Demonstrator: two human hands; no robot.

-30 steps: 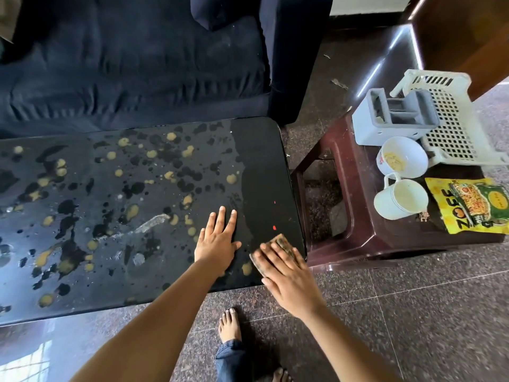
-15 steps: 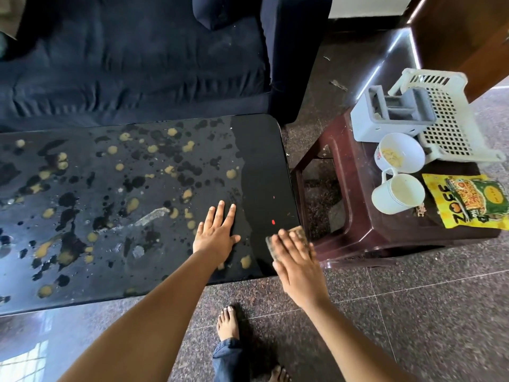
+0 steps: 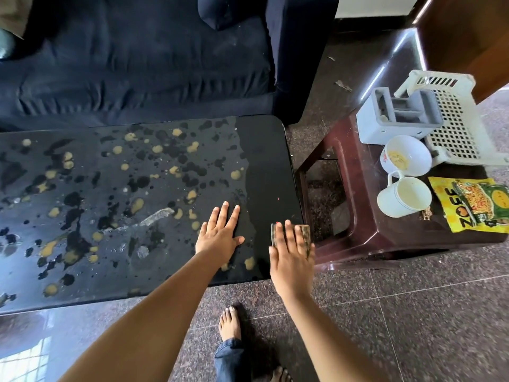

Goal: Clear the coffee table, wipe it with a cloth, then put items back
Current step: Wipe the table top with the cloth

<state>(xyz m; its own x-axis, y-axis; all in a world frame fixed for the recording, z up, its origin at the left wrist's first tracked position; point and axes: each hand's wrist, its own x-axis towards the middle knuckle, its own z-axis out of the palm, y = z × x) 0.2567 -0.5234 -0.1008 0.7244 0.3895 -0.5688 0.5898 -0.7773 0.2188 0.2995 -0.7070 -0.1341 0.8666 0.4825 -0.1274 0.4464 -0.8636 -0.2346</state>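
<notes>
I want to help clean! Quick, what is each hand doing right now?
Left hand: open, flat on the coffee table, holding nothing.
Right hand: open, straight fingers pressing the cloth at the table's edge.

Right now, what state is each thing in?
coffee table, right end wiped, rest spattered.
cloth, flat at the table's right front corner.
right hand, open, pressing the cloth.
left hand, open, flat on the table.
far mug, on the stool, yellow residue inside.
near mug, on the stool.

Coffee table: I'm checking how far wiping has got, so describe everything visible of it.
The coffee table has a glossy black top with rounded corners. Yellowish blobs spatter most of it; the right end looks clean. The left hand lies flat on it; the right hand presses a cloth at its right edge.
</notes>
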